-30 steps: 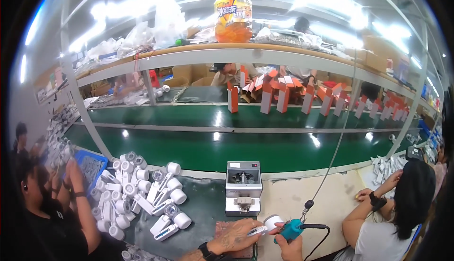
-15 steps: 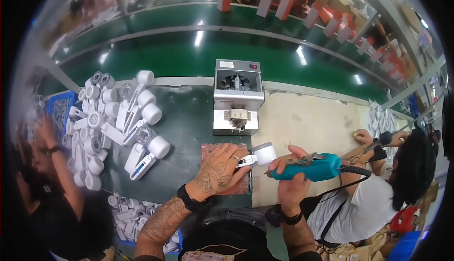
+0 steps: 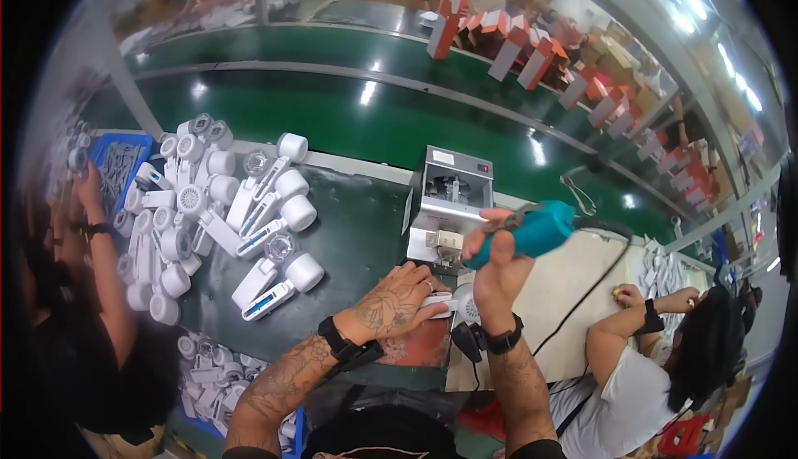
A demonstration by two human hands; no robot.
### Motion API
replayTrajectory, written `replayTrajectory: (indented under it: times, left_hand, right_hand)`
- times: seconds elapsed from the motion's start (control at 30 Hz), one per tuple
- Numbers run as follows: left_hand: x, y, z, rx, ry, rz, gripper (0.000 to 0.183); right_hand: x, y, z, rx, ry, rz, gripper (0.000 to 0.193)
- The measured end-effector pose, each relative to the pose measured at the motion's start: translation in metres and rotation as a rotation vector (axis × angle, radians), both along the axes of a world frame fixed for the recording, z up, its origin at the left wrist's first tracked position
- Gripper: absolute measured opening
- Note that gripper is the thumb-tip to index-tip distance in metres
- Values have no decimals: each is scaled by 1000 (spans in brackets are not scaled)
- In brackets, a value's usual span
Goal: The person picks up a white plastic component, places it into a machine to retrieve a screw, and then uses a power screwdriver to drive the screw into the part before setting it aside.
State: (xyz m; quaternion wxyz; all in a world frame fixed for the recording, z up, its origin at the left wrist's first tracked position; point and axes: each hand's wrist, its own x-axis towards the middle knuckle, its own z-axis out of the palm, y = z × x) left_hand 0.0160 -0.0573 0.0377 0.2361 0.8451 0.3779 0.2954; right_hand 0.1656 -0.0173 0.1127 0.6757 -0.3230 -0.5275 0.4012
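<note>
A white handheld fan [image 3: 465, 303] lies on a reddish mat [image 3: 411, 349] in front of me, its round slotted head toward the right. My left hand [image 3: 393, 301] is closed over the fan's handle and presses it down; its fingers hide most of the handle. In my right hand [image 3: 500, 272] is a teal electric screwdriver [image 3: 539, 229], held up with its tip end toward the left. That hand is just in front of a grey screw feeder [image 3: 453, 168]; whether the tip touches the feeder is hidden behind my fingers.
Many white fans [image 3: 191, 201] are heaped at the left beside a blue bin [image 3: 125, 147]. Below the table edge sits another pile of fans [image 3: 220, 376]. A black cable [image 3: 590, 293] trails from the screwdriver. Co-workers sit on both sides; a green conveyor [image 3: 324, 106] runs behind.
My right hand has lifted the screwdriver away from beside the fan, up to the screw feeder. The fan has turned so its slotted face shows. The whole view has shifted.
</note>
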Motion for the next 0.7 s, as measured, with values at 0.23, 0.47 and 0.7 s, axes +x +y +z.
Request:
replayTrajectory:
  times: [0.23, 0.47, 0.7]
  left_hand:
    - [-4, -5, -4, 65, 81, -10, 42]
    - [-6, -7, -4, 12, 70, 34, 42]
    - [-4, -4, 0, -60, 35, -19, 40]
  right_hand:
    - [-4, 25, -36, 3, -9, 46, 31]
    - [-1, 0, -29, -126, -48, 56, 38]
    - [23, -33, -24, -133, -21, 33, 61]
